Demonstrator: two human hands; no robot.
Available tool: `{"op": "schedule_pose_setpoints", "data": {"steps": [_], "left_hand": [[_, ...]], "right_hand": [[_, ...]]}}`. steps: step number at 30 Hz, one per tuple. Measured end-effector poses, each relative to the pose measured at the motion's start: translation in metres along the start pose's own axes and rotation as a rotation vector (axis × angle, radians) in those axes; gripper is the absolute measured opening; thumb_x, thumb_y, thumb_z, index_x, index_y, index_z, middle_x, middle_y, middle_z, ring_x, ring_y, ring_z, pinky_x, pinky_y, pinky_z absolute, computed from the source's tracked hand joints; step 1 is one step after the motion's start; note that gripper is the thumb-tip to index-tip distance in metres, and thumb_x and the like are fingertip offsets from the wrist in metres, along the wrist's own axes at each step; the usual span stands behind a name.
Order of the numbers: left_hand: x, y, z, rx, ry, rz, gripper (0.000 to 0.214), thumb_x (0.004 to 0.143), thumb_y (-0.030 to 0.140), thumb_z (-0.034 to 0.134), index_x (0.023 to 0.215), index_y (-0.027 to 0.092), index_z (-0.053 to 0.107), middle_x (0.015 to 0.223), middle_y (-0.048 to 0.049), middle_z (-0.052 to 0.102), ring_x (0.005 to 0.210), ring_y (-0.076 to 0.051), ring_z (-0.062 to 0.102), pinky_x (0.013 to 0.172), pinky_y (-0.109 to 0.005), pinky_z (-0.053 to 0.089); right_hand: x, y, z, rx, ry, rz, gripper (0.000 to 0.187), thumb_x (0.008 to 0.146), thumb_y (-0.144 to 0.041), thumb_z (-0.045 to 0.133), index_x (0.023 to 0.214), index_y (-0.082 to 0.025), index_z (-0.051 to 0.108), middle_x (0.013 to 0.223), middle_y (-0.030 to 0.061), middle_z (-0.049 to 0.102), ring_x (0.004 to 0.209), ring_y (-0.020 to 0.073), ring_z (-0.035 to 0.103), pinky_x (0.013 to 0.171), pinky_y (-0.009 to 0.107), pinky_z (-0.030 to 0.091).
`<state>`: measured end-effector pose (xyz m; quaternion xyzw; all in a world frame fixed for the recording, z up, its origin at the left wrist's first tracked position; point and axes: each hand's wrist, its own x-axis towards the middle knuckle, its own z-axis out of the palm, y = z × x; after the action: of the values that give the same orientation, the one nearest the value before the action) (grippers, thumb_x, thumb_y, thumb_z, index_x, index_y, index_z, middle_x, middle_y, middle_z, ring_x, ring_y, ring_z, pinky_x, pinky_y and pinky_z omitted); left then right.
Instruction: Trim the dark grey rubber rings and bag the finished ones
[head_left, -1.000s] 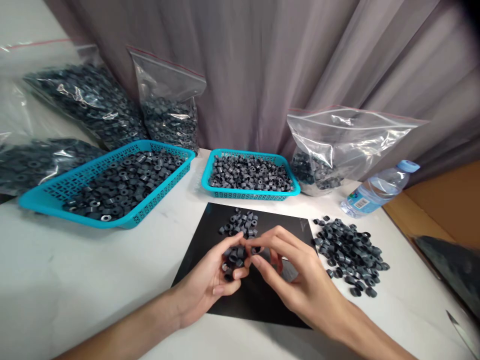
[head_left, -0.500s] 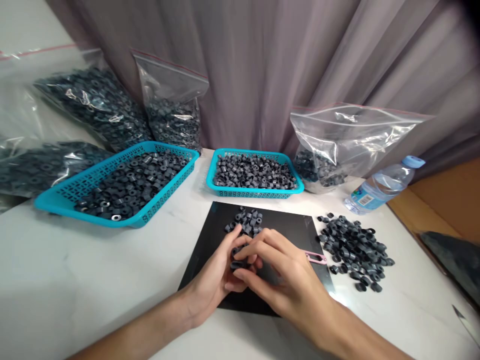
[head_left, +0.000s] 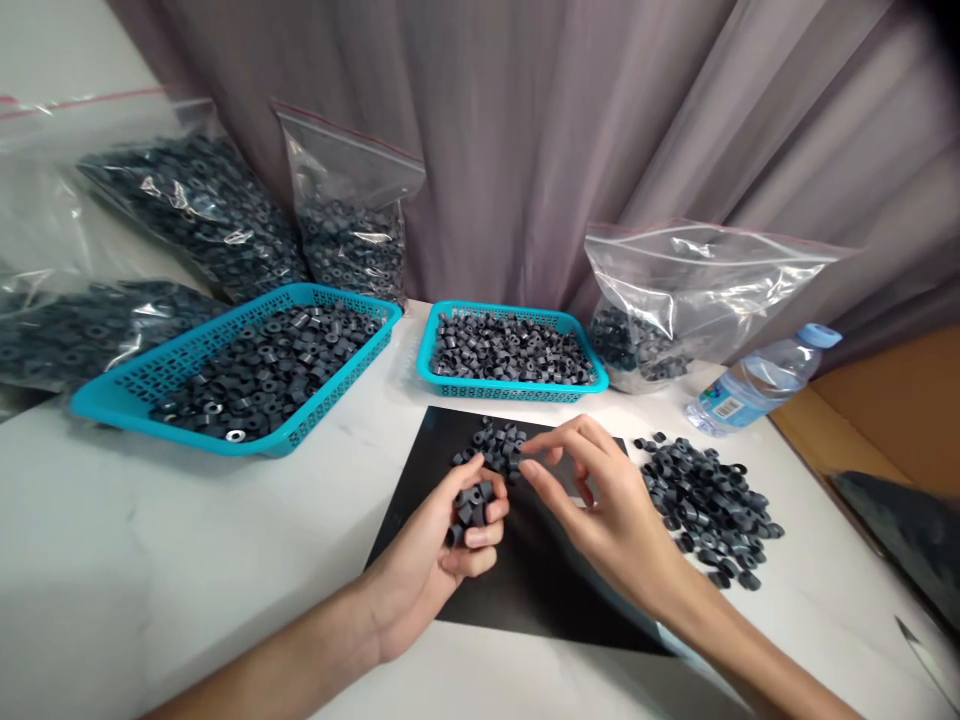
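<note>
My left hand (head_left: 442, 545) is cupped, palm up, around several small dark grey rubber rings (head_left: 472, 505). It is held over a black mat (head_left: 540, 590). At the mat's far part lies a small pile of similar rings (head_left: 499, 445). My right hand (head_left: 592, 480) reaches to the right side of this pile, thumb and index finger a little apart, and I see nothing between them. A larger heap of rings (head_left: 712, 505) lies on the white table right of the mat, partly behind my right hand and forearm.
Two blue baskets, one at left (head_left: 281, 440) and one behind the mat (head_left: 517, 388), hold many rings. Clear zip bags stand at left (head_left: 195, 215), centre left (head_left: 352, 230) and right (head_left: 637, 340). A water bottle (head_left: 757, 385) leans at right, near a cardboard box (head_left: 892, 400).
My right hand has moved away from the left palm, up and to the right, to the pile on the mat, and its fingers have parted. The pink tool is now hidden.
</note>
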<state>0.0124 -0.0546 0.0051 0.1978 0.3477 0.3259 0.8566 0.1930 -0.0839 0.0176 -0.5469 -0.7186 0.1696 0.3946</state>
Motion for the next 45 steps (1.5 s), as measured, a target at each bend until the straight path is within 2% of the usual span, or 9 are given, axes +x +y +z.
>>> {"op": "schedule_pose_setpoints", "data": {"steps": [3,7,14,21,24,31,37,40,45], "left_hand": [[-0.002,0.012,0.003,-0.039,0.02,0.084,0.03,0.099,0.03,0.051,0.074,0.013,0.056,0.065,0.0055,0.038,0.044,-0.002,0.026,0.035,-0.012,0.015],[-0.002,0.026,0.006,-0.026,0.106,0.19,0.031,0.1,0.027,0.045,0.076,0.012,0.058,0.065,0.0031,0.044,0.041,-0.002,0.026,0.031,-0.012,0.019],[0.003,0.029,0.011,-0.083,0.207,0.193,0.037,0.101,0.03,0.041,0.075,0.01,0.059,0.069,-0.0032,0.05,0.051,-0.007,0.043,0.036,-0.013,0.033],[0.001,0.018,0.015,-0.167,0.203,0.17,0.038,0.098,0.038,0.049,0.075,0.01,0.06,0.076,-0.0064,0.051,0.06,-0.01,0.046,0.045,-0.017,0.042],[0.0,0.015,0.018,-0.192,0.235,0.162,0.038,0.097,0.038,0.05,0.074,0.01,0.06,0.077,-0.0068,0.051,0.063,-0.012,0.047,0.049,-0.019,0.044],[-0.004,0.013,0.019,-0.188,0.197,0.128,0.04,0.097,0.039,0.051,0.072,0.011,0.06,0.075,-0.0058,0.049,0.064,-0.012,0.045,0.051,-0.021,0.045],[-0.007,0.004,0.018,-0.153,0.172,0.13,0.03,0.095,0.032,0.056,0.075,0.011,0.063,0.078,-0.0041,0.053,0.066,-0.012,0.048,0.051,-0.021,0.043],[-0.009,-0.006,0.017,-0.118,0.18,0.089,0.027,0.096,0.033,0.056,0.084,0.012,0.068,0.082,-0.0044,0.057,0.069,-0.012,0.051,0.056,-0.021,0.048],[-0.01,-0.013,0.013,-0.128,0.219,0.051,0.023,0.096,0.032,0.056,0.093,0.015,0.071,0.094,-0.0046,0.064,0.076,-0.012,0.056,0.064,-0.021,0.052]], "right_hand": [[0.009,0.013,0.0,-0.172,-0.112,-0.017,0.014,0.093,-0.024,0.065,0.108,-0.024,0.064,0.105,0.0052,0.06,0.102,0.0237,0.057,0.083,0.037,0.05],[0.012,0.02,0.015,-0.305,-0.248,-0.058,0.023,0.09,-0.027,0.07,0.111,-0.027,0.061,0.114,0.0048,0.06,0.11,0.0264,0.055,0.074,0.036,0.053],[0.004,0.022,0.034,-0.421,-0.219,-0.066,0.006,0.094,-0.024,0.063,0.099,-0.025,0.06,0.107,0.0047,0.062,0.102,0.0261,0.055,0.057,0.03,0.047],[0.002,0.016,0.022,-0.432,-0.192,-0.106,0.005,0.095,-0.023,0.062,0.097,-0.025,0.057,0.104,0.0031,0.064,0.098,0.0238,0.057,0.058,0.031,0.049],[0.001,0.019,0.025,-0.458,-0.185,-0.085,0.017,0.09,-0.031,0.07,0.1,-0.025,0.058,0.108,0.0061,0.062,0.102,0.0275,0.056,0.06,0.034,0.053],[0.001,0.023,0.022,-0.343,-0.246,-0.119,0.007,0.092,-0.027,0.067,0.096,-0.024,0.062,0.106,0.0058,0.061,0.1,0.0263,0.054,0.077,0.04,0.054],[0.006,-0.006,-0.006,-0.079,-0.064,-0.075,0.005,0.096,-0.026,0.063,0.094,-0.022,0.065,0.093,0.0036,0.064,0.086,0.0194,0.058,0.076,0.033,0.049],[0.003,-0.02,0.0,0.051,-0.097,-0.079,0.008,0.096,-0.027,0.062,0.092,-0.023,0.068,0.091,0.0029,0.064,0.086,0.0177,0.058,0.075,0.031,0.049],[-0.003,-0.03,0.02,0.022,-0.187,-0.153,0.012,0.097,-0.025,0.06,0.099,-0.027,0.071,0.099,0.0046,0.065,0.092,0.0207,0.058,0.078,0.034,0.051]]}}
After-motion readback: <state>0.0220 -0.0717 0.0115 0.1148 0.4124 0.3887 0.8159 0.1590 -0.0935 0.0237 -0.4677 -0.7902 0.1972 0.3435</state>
